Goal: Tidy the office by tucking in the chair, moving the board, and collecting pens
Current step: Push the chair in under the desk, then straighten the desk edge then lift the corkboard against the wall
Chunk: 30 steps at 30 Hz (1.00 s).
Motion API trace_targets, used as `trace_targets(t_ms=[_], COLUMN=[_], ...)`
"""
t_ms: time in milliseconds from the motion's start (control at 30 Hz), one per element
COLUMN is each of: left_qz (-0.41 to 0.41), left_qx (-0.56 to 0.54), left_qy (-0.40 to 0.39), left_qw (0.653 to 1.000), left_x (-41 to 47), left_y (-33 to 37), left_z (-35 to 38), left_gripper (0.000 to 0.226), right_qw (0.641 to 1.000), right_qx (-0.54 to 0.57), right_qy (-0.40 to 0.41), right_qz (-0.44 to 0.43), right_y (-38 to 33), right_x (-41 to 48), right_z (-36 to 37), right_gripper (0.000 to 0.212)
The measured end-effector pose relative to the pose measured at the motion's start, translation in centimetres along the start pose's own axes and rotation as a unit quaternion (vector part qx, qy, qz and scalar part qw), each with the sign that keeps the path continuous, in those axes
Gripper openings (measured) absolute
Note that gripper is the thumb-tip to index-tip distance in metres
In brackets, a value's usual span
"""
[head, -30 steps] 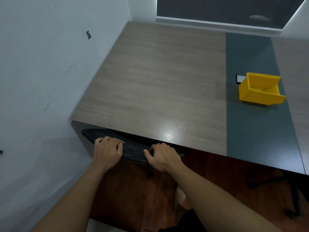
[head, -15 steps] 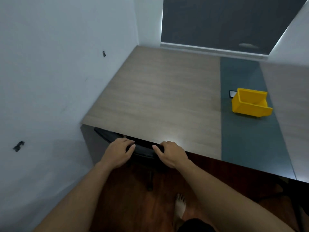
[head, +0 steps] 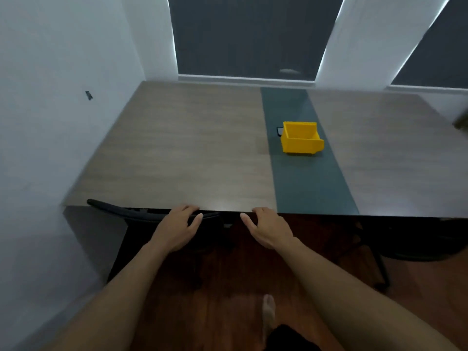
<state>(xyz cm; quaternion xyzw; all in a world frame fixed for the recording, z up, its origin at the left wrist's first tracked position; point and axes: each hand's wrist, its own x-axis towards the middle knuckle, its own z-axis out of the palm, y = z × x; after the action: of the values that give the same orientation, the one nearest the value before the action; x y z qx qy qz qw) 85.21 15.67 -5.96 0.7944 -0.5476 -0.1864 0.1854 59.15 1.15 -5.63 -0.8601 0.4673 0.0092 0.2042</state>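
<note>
Currently we see one black chair [head: 131, 213], backrest top tucked against the desk [head: 177, 148] edge at the left, near the wall. Two hands: left hand [head: 177, 228] rests on the backrest, fingers loosely curled, while right hand [head: 268, 228] is spread, fingertips at the desk edge, gripping nothing. One yellow bin [head: 301, 141] sits on the desk's dark strip, one small dark item [head: 279, 131] just behind it; board and pens don't show.
</note>
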Motion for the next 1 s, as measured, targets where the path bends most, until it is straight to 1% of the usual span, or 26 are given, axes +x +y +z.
trace_targets(t_ms=[200,467,667,800,1000], left_qz=[0.022,-0.001,-0.018,-0.029,-0.057], left_qx=[-0.016,-0.010,-0.014,-0.014,0.004], left_qy=[-0.006,-0.024,-0.036,-0.052,-0.078], left_qw=[1.000,1.000,0.999,0.998,0.995], left_x=[1.8,7.8,12.3,13.8,16.8], left_y=[6.7,17.1,24.9,28.0,29.8], left_z=[2.9,9.4,15.6,18.4,21.0], left_gripper=[0.049,0.051,0.052,0.054,0.057], right_qw=[0.999,0.996,0.995,0.994,0.992], right_qx=[0.006,0.033,0.037,0.033,0.053], right_qy=[0.002,-0.003,-0.033,-0.051,-0.068], right_qz=[0.051,0.086,0.092,0.093,0.094], right_y=[9.0,23.5,34.0,38.8,43.9], right_x=[-1.1,0.9,2.9,4.3,7.2], right_z=[-3.1,-6.7,-9.0,-10.1,-9.9], right_gripper=[0.085,0.087,0.086,0.085,0.085])
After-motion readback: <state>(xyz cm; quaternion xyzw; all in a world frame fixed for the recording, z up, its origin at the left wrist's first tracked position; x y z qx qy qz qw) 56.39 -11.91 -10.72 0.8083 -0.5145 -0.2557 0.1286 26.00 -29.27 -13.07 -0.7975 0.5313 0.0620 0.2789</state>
